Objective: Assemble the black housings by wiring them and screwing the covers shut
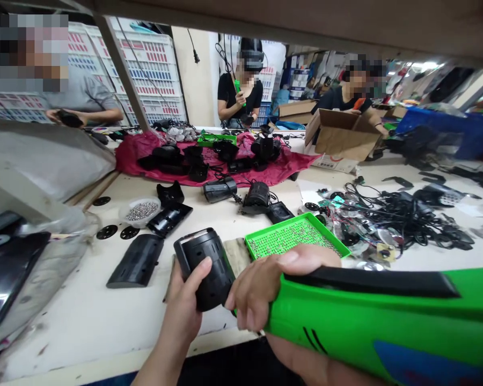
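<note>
My left hand is closed around a black cylindrical plastic housing, thumb on its slotted side. In my right hand is a green electric screwdriver with a black strip along its top. It lies sideways at the lower right, large and near the camera. Its front end is hidden behind my fingers, close to the housing's lower right side, and I cannot tell whether they touch. Just beyond my right hand sits a green perforated tray with many small screws.
A white bowl of small metal parts stands left, near black curved shells and round black discs. Tangled black cables cover the right side. Behind are a red cloth with black parts, a cardboard box and several people.
</note>
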The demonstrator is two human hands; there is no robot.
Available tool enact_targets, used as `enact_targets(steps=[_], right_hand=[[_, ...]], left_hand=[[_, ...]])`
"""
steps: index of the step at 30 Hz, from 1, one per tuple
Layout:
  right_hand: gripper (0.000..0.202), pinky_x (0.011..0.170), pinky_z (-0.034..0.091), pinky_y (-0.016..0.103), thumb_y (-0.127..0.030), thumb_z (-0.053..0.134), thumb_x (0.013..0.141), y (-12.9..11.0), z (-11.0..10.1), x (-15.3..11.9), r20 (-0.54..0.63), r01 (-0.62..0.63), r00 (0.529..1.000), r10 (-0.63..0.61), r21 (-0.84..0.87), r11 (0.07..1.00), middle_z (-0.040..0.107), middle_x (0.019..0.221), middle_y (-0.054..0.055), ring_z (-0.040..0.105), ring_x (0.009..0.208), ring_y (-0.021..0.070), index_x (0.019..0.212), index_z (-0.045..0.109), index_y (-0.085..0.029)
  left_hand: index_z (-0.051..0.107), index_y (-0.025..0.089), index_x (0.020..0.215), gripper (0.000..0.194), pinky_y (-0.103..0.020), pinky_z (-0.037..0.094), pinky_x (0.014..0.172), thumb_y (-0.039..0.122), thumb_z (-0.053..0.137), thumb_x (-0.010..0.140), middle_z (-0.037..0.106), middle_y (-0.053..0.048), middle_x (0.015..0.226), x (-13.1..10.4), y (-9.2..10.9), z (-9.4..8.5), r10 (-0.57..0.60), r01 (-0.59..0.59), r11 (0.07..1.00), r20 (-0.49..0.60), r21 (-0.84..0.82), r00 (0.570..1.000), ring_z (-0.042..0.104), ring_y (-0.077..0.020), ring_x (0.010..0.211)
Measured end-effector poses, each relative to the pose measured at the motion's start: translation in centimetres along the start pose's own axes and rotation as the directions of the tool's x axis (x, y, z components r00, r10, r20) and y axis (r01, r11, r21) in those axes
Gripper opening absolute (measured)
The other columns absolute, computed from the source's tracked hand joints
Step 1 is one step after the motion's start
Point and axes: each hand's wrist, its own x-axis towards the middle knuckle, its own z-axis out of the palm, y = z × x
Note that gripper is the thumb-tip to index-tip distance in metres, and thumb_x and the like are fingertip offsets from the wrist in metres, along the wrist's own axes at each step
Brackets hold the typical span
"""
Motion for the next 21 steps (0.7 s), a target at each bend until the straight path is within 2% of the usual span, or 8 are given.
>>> enact_targets(steps=[4,7,12,16,18,21], right_hand=[[0.029,0.052,0.056,0.036,-0.053,0.051,0.093,0.8,0.2,0.6,0.015,0.097,0.995,-0.100,0.123,0.988,0.065,0.057,-0.002,0.061,0.047,0.0188,0.107,0.063,-0.032],[0.030,0.049,0.055,0.035,-0.054,0.053,0.091,1.6,0.3,1.1,0.063,0.086,0.993,-0.099,0.189,0.978,0.066,0.056,-0.002,0.059,0.044,0.0183,0.104,0.066,-0.030],[0.041,0.044,0.051,0.031,-0.066,0.060,0.080,2.2,1.5,1.1,-0.097,0.198,0.978,-0.186,0.135,0.971,0.059,0.051,-0.004,0.053,0.039,0.0158,0.095,0.065,-0.028],[0.044,0.040,0.050,0.031,-0.069,0.056,0.081,2.5,1.9,0.7,-0.079,0.172,0.983,-0.165,0.096,0.980,0.056,0.049,-0.006,0.049,0.035,0.0155,0.096,0.063,-0.029],[0.037,0.041,0.051,0.032,-0.063,0.058,0.083,2.6,1.6,0.5,-0.060,0.160,0.986,-0.154,0.097,0.982,0.058,0.050,-0.006,0.050,0.035,0.0159,0.096,0.063,-0.029],[0.017,0.045,0.053,0.034,-0.046,0.055,0.093,2.4,1.2,0.2,-0.001,0.093,0.996,-0.093,0.084,0.992,0.064,0.054,-0.005,0.055,0.037,0.0168,0.096,0.064,-0.032]], left_hand=[[0.059,0.021,0.116,0.055,-0.032,0.052,0.074,0.037,0.077,0.067,0.070,-0.003,0.091,-0.1,-0.4,-0.1,-0.023,0.024,1.000,0.050,-0.013,0.999,0.066,-0.0215,0.083],[0.060,0.021,0.112,0.051,-0.032,0.051,0.073,0.039,0.076,0.067,0.069,-0.003,0.089,-0.3,-0.6,0.0,-0.016,0.019,0.999,0.081,-0.037,0.997,0.066,-0.0223,0.083],[0.056,0.021,0.120,0.064,-0.033,0.051,0.080,0.038,0.080,0.064,0.068,-0.004,0.100,-0.4,-0.7,0.0,-0.009,0.012,0.999,0.076,-0.034,0.997,0.064,-0.0220,0.091],[0.057,0.019,0.120,0.066,-0.034,0.051,0.080,0.039,0.081,0.062,0.069,-0.005,0.099,-0.2,-0.8,-0.5,-0.065,0.067,0.998,0.096,-0.018,0.993,0.065,-0.0230,0.090],[0.058,0.019,0.118,0.065,-0.033,0.051,0.079,0.039,0.081,0.061,0.069,-0.005,0.098,-0.2,-0.7,-0.6,-0.049,0.050,0.999,0.070,-0.016,0.996,0.065,-0.0227,0.090],[0.060,0.021,0.114,0.058,-0.030,0.051,0.078,0.039,0.080,0.063,0.070,-0.002,0.096,-0.6,-0.2,-0.7,-0.004,0.004,1.000,0.012,0.005,1.000,0.065,-0.0208,0.088]])
